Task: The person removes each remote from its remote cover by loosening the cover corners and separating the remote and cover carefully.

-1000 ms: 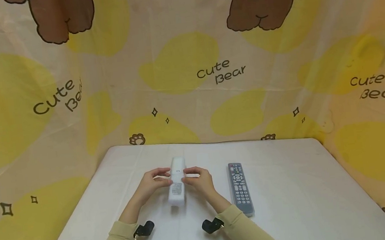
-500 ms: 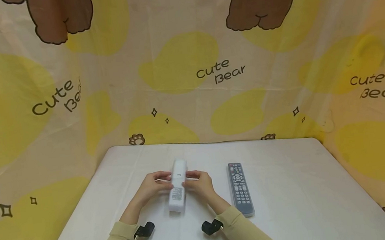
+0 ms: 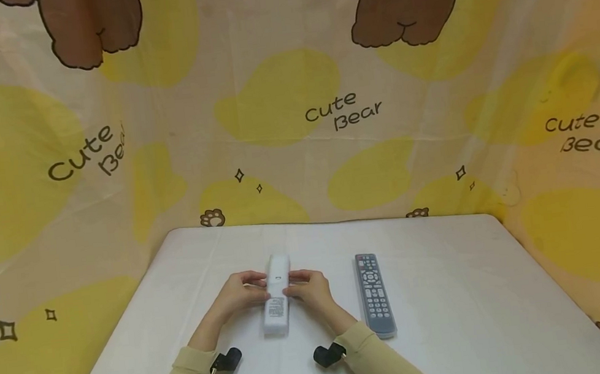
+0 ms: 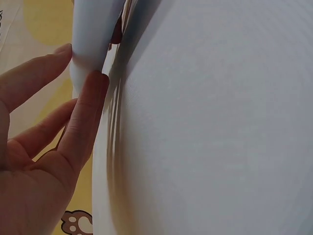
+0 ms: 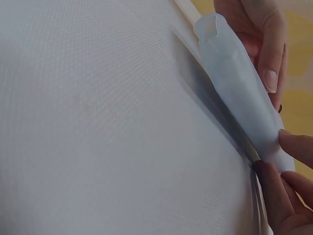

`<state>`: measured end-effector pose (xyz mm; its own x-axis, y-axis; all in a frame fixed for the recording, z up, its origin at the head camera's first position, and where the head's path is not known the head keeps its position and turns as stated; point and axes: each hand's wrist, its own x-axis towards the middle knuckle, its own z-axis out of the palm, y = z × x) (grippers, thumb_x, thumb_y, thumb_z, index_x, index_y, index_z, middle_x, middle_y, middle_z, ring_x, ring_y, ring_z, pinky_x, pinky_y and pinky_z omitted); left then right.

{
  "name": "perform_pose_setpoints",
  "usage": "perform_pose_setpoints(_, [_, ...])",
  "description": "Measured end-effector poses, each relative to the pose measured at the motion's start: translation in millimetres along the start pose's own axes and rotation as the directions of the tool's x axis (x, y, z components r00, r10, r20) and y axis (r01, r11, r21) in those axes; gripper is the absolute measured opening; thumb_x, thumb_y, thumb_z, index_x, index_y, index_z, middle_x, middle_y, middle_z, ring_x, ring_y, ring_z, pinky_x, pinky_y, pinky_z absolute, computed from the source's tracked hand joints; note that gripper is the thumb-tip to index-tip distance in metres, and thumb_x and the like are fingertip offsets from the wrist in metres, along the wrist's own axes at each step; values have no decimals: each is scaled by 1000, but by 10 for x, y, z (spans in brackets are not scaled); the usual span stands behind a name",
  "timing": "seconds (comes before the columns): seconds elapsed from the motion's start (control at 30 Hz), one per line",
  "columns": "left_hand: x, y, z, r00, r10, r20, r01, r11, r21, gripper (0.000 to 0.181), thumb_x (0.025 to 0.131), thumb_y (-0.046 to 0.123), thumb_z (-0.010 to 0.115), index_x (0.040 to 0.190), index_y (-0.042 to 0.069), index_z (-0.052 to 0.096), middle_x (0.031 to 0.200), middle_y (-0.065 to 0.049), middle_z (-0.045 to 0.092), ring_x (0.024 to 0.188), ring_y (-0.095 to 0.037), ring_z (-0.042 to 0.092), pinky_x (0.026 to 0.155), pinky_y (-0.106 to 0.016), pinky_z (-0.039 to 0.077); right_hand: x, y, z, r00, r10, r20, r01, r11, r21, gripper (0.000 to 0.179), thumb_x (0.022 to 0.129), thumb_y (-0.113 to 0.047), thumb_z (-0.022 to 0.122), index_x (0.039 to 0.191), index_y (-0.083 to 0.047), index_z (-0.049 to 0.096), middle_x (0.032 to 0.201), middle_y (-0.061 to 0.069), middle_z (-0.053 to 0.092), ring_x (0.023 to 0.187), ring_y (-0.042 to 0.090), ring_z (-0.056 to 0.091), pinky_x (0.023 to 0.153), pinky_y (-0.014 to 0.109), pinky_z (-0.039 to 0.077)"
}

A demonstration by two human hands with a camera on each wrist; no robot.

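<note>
A white remote control (image 3: 276,294) is held between both hands with its back up, a printed label on its near half. My left hand (image 3: 238,292) grips its left side, thumb and fingertips at the edge. On the opposite side, my right hand (image 3: 311,287) pinches it the same way. The left wrist view shows the remote control (image 4: 90,39) with fingertips above and below its edge. In the right wrist view the remote control (image 5: 239,83) slants close over the table, its shadow beneath it, and a loop-like corner shows at its end.
A grey remote control (image 3: 375,296) lies buttons up on the white table (image 3: 474,303), right of the right hand. A yellow bear-print cloth (image 3: 279,103) hangs behind and at the sides. Black wrist cameras (image 3: 227,360) sit at both cuffs.
Both hands have brought the white remote control lower and slightly nearer to me, keeping their grip on its sides. The grey remote control has stayed in place.
</note>
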<state>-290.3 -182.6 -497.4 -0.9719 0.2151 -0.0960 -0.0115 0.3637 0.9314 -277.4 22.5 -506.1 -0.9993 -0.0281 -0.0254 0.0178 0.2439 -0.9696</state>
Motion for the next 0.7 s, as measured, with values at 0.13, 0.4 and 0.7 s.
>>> perform_pose_setpoints(0.13, [-1,-18,-1,1000,-6,7,6,1000,-21,51,70,7,79,117,-1,61,104,-13,67,85,-18,65,75,-32,56,2,1,14,1000,-9,-11,9,999,-32,40,70,-10,81,107,-4,70,103,12,72,98,22,68,83,32,54])
perform_pose_setpoints(0.4, [27,-82,-9,999,-7,44,8,999,-39,53,71,6,79,118,-4,59,105,-14,66,86,-18,65,76,-33,57,1,23,35,999,-42,-1,42,997,-71,39,69,-9,81,106,-2,70,100,13,73,93,23,70,83,36,54])
perform_pose_setpoints(0.7, [23,-86,-22,998,-2,56,5,999,-49,53,71,6,79,118,-4,59,104,-15,67,85,-18,64,76,-33,57,40,88,55,994,-104,21,105,991,-83,38,70,-8,82,104,1,69,90,13,74,84,20,72,76,29,57])
